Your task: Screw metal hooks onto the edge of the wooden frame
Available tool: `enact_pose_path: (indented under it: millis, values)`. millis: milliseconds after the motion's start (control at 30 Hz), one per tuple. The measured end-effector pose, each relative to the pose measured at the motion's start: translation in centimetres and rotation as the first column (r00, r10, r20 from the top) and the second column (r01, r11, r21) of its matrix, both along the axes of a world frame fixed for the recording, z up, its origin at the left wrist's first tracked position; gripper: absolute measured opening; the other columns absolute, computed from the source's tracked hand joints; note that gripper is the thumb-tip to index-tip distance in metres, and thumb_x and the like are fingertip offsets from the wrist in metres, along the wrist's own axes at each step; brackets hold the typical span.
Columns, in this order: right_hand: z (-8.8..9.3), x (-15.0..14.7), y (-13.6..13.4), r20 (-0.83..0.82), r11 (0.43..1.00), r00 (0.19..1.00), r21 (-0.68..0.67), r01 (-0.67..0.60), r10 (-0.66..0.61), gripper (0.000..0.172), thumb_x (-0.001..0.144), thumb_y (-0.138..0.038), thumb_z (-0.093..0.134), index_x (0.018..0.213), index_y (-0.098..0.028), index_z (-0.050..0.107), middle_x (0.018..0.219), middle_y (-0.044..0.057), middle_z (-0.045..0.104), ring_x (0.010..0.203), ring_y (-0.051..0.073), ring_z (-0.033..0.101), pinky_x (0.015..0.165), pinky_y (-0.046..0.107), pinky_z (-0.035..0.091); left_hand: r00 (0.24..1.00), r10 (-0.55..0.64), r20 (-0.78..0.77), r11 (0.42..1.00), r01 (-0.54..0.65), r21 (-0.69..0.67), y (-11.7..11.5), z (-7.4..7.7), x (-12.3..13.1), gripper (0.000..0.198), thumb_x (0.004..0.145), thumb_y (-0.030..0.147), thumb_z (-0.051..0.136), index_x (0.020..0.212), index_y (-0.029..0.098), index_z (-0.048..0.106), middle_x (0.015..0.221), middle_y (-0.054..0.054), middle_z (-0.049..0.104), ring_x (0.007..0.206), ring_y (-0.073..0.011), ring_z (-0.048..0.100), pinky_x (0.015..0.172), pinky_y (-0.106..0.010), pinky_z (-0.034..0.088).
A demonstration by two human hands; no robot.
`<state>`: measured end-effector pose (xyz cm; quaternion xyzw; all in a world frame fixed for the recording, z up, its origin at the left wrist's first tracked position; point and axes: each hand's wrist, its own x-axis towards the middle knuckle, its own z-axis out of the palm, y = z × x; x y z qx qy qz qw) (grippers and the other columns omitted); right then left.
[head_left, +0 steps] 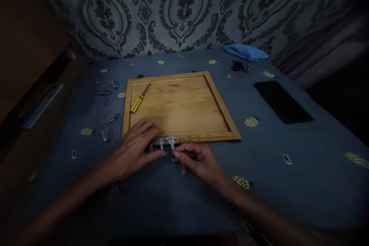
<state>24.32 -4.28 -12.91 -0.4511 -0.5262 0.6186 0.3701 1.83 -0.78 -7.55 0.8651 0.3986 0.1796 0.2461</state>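
A framed wooden panel (181, 103) lies flat on the bed-like blue cloth, with a row of small dark holes along its near rail. My left hand (137, 144) rests over the near-left corner, fingers stretched onto the wood and thumb apart below the edge. Between that thumb and forefinger sits a metal hinge (161, 143) at the rail. Just right of it, my right hand (198, 159) pinches the lower end of a second metal hinge piece (171, 142), whose wider end touches the rail. A yellow-handled screwdriver (138, 102) lies on the panel's left side.
Left of the panel are loose metal hinge parts (106, 134) and more small hardware (104, 92). A black flat slab (282, 101) lies to the right. Toward the patterned wall are a blue cloth (246, 52) and a small black object (240, 66).
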Motion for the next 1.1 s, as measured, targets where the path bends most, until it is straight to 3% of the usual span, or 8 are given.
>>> enact_pose_path:
  millis: [267,600,867,1100]
  values:
    - [0.0,-0.2,0.3,-0.025,0.999,0.999,0.000,-0.038,0.038,0.041,0.082,-0.060,0.075,0.072,-0.020,0.070,0.063,-0.002,0.064,0.044,0.009,0.053,0.045,0.023,0.045,0.991,-0.019,-0.134,1.000,0.020,0.010,-0.1,-0.5,1.1,0.039,0.087,0.043,0.078,0.116,0.022,0.063,0.114,-0.008,0.064,0.111,-0.0293,0.058,0.092,-0.043,0.050]
    - [0.1,-0.1,0.2,-0.022,0.997,0.997,0.013,-0.071,0.072,0.029,0.086,-0.047,0.071,0.073,-0.021,0.071,0.064,-0.002,0.062,0.042,0.007,0.046,0.039,0.021,0.042,0.978,-0.030,-0.207,0.999,0.037,0.029,-0.4,-0.9,1.8,0.037,0.089,0.043,0.077,0.114,0.020,0.063,0.112,-0.007,0.065,0.107,-0.0298,0.059,0.089,-0.046,0.050]
    - [0.2,-0.1,0.1,0.043,0.998,0.998,0.051,-0.044,0.041,0.024,0.088,-0.040,0.066,0.072,-0.023,0.071,0.058,-0.003,0.058,0.041,0.008,0.041,0.035,0.021,0.034,0.979,-0.002,-0.202,0.998,0.013,0.056,-0.4,-1.2,2.0,0.039,0.089,0.052,0.074,0.112,0.021,0.065,0.111,-0.007,0.067,0.104,-0.0294,0.060,0.086,-0.044,0.049]
    - [0.5,-0.1,0.2,0.126,0.989,0.992,0.141,-0.040,0.023,0.027,0.092,-0.037,0.063,0.071,-0.023,0.072,0.054,-0.004,0.058,0.044,0.009,0.044,0.043,0.023,0.040,0.986,0.036,-0.163,0.999,-0.029,0.041,-0.5,-1.2,2.4,0.034,0.088,0.047,0.077,0.108,0.021,0.067,0.108,-0.006,0.068,0.101,-0.0280,0.061,0.086,-0.043,0.049]
